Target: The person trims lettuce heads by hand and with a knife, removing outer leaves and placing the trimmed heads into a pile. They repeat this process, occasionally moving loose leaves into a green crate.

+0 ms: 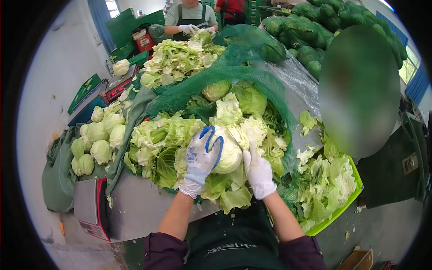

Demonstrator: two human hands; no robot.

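Note:
A pale green cabbage head (pixel 227 150) sits in front of me above a heap of loose leaves. My left hand (pixel 201 155), in a white glove with blue fingertips, is wrapped round its left side. At the cabbage's right edge is my right hand (pixel 258 171), white-gloved and closed with the index finger stretched forward. A thin grey edge between it and the cabbage looks like a knife blade (pixel 237 138); its handle is hidden in the hand. Behind the cabbage, green netting (pixel 270 85) holds more heads and leaves.
Trimmed cabbages (pixel 101 152) are piled at the left beside a red-sided scale (pixel 92 204). Cut leaves fill a lime-green crate (pixel 355 193) at the right. Across the table, a co-worker (pixel 191 18) handles another cabbage behind a leaf heap (pixel 173 63). Netted sacks (pixel 301 33) stand at the back right.

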